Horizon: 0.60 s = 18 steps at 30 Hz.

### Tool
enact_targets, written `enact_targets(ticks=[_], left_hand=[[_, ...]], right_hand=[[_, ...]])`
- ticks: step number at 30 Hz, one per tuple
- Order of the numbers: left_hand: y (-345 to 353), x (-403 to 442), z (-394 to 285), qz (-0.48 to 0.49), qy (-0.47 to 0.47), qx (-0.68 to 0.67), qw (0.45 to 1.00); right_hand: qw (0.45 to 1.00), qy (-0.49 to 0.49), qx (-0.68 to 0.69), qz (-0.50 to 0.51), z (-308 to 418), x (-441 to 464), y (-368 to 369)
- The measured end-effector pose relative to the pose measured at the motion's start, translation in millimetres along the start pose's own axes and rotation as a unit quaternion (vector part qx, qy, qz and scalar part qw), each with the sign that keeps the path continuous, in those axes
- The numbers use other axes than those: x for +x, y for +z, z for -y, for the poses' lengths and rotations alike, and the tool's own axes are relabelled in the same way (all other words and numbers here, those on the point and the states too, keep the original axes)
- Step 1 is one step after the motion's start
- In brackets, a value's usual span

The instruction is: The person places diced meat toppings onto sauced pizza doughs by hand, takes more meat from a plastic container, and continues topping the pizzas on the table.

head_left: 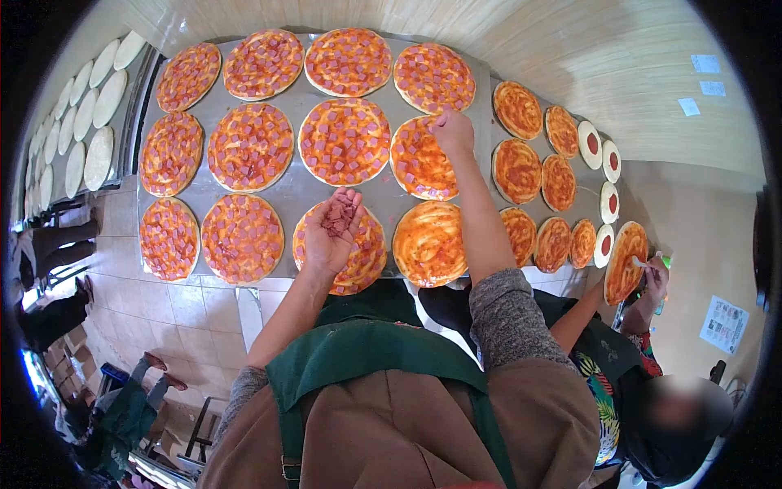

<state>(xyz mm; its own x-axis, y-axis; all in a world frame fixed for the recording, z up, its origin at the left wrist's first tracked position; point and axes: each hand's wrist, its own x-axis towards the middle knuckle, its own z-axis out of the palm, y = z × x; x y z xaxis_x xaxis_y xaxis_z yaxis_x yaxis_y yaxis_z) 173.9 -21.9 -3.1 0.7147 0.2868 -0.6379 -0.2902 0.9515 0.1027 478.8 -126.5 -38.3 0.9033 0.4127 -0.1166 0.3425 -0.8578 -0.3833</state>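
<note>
My left hand point(338, 228) is palm up with its fingers curled round a small heap of diced ham point(339, 215). It hangs over a ham-topped pizza base point(362, 257) in the front row. Farther right, my right hand point(452, 132) is closed over the upper right edge of a partly topped base point(423, 167); ham cubes show mostly on its left and upper part. What its fingers hold is hidden. Below that, a base point(429, 244) bears only sauce.
Several ham-topped bases point(250, 147) cover the metal table point(281, 183). Sauced bases point(517, 171) lie right. A co-worker's hand point(654, 281) spreads sauce on a raised base point(626, 261). Plain dough rounds point(99, 159) lie far left; people stand lower left.
</note>
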Motion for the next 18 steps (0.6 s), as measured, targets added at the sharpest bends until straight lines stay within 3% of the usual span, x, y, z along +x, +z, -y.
enact_targets(ticks=[12,15,18], left_hand=[[-0.2,0.3,2.8,0.002,0.003,0.01,1.0],[-2.1,0.6,1.8,0.002,0.004,0.005,1.0],[-1.8,-0.2,1.0,-0.002,0.007,0.001,1.0]], right_hand=[[0.996,-0.04,0.06,0.051,7.0,-19.8,3.0],[0.989,-0.034,0.14,0.026,-7.2,-16.2,10.8],[0.964,0.012,0.252,0.081,-21.2,-18.4,12.8]])
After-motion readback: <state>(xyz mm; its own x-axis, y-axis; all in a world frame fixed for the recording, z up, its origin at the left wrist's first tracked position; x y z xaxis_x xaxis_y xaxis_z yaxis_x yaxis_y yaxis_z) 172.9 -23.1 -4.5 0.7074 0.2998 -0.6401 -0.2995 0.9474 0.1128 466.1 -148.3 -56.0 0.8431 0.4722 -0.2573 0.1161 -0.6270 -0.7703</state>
